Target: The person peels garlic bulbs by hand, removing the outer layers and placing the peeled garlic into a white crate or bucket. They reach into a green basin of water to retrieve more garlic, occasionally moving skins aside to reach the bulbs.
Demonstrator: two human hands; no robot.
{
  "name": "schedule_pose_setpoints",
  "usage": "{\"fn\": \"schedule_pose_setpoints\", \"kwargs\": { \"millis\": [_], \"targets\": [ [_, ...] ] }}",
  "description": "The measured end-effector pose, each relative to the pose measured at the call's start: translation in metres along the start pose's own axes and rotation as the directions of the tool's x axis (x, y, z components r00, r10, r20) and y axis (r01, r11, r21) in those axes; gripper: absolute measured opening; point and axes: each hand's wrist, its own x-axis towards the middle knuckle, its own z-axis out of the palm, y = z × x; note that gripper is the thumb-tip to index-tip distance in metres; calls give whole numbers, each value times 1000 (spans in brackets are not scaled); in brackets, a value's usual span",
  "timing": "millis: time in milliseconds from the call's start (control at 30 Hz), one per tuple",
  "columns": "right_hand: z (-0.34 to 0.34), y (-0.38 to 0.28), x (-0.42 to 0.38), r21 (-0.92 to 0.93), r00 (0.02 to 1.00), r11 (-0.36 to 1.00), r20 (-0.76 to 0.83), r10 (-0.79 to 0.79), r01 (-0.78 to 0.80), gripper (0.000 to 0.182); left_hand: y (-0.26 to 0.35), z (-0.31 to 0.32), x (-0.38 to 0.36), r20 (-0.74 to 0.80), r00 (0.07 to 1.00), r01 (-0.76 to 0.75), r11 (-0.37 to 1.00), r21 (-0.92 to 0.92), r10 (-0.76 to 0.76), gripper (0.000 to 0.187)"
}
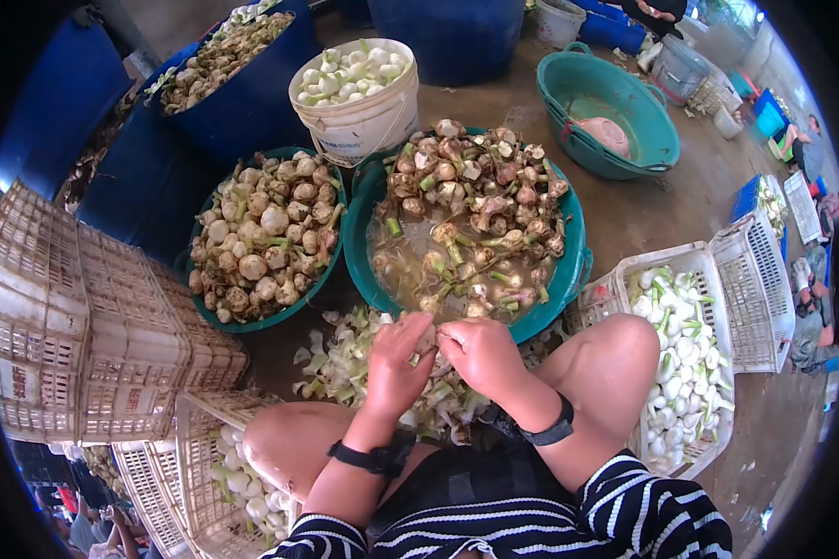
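My left hand (396, 359) and my right hand (480, 354) meet between my knees, both pinching one small bulb (431, 341) that is mostly hidden by the fingers. Below the hands lies a heap of pale green peelings (345, 359). Just beyond them stands a teal basin (359, 242) of muddy water holding unpeeled bulbs with stems (475, 196). Each wrist carries a black band.
A second green basin of dirty bulbs (266, 233) sits left. A white bucket (364, 121) of peeled bulbs stands behind. White crates with peeled bulbs (680, 345) are at right and lower left (238, 480). Stacked crates (84, 326), blue tubs (252, 102) and a teal basin (662, 140) surround.
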Motion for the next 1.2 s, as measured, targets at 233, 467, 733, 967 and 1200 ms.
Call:
{"fn": "schedule_pose_setpoints", "kwargs": {
  "millis": [233, 467, 733, 967, 1200],
  "targets": [
    [9, 36, 0, 75, 917, 918, 130, 377, -389, 14, -4, 3, -11, 133, 950, 309, 789, -531, -283, 43],
    [9, 56, -28, -33, 983, 982, -3, 186, -186, 24, -18, -18, 0, 304, 830, 328, -32, -944, -467, 36],
    [16, -9, -8, 50, 999, 999, 36, 20, -22, 14, -12, -5, -4, 315, 779, 549, 348, -759, -542, 35],
    [40, 40, -5, 749, 815, 369, 389, 429, -551, 19, -4, 1, 0, 384, 825, 458, 94, -884, -414, 41],
    [21, 18, -12, -149, 985, 983, -115, -128, 110, 18, -14, 10, 0, 439, 676, 730, 453, -513, -592, 35]
  ]
}}
